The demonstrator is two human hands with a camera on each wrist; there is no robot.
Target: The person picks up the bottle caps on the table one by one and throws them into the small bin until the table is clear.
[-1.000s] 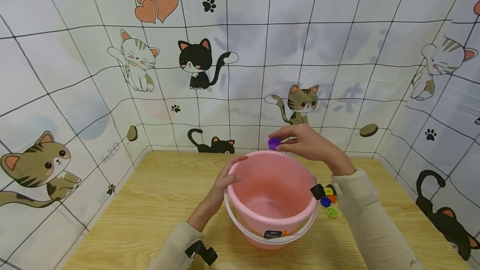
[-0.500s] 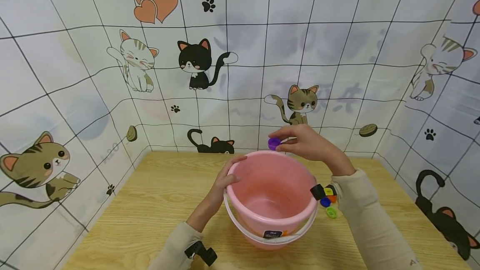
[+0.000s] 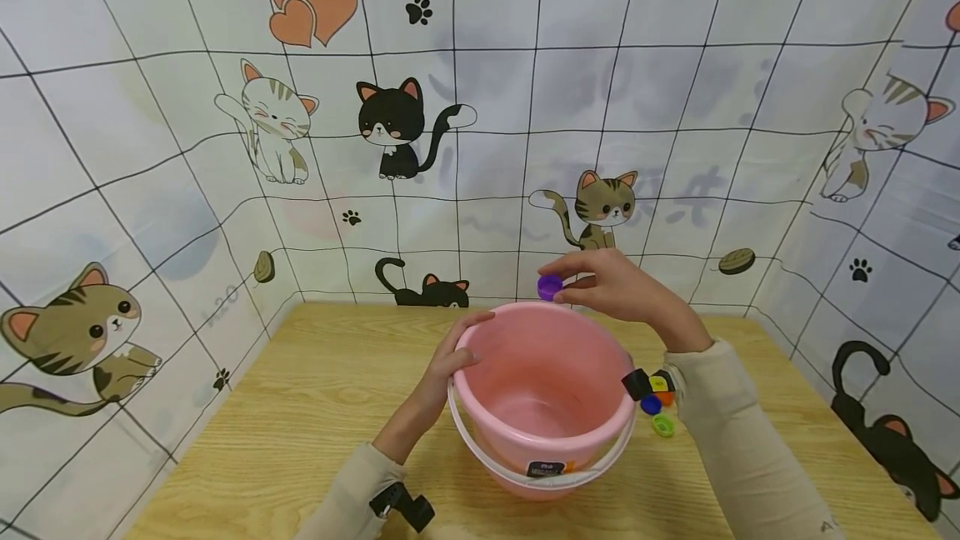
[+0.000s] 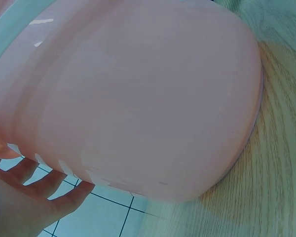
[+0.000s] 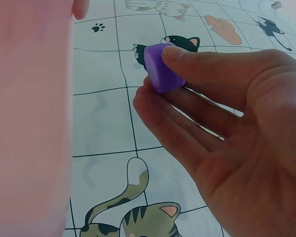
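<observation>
A pink bucket (image 3: 547,365) with a white handle (image 3: 540,477) stands on the wooden table, its mouth tilted toward the head camera. My left hand (image 3: 442,365) grips the left side of its rim, thumb inside and fingers along the outer wall. In the left wrist view those fingers (image 4: 71,197) lie against the pink wall. Just beyond the far rim, my right hand (image 3: 611,290) pinches a purple bottle cap (image 3: 550,287) between thumb and fingers. The right wrist view shows the cap (image 5: 163,69) with a ribbed side, held apart from the bucket wall.
To the right of the bucket, partly behind the right wrist camera, lie a blue cap (image 3: 651,405), a green cap (image 3: 663,425) and an orange piece (image 3: 665,397). The wooden table (image 3: 337,373) ends at a cloth wall (image 3: 480,107) printed with cats.
Almost nothing differs. The purple bottle cap has shifted very slightly to the right in my right hand; the bucket and left hand stay in place.
</observation>
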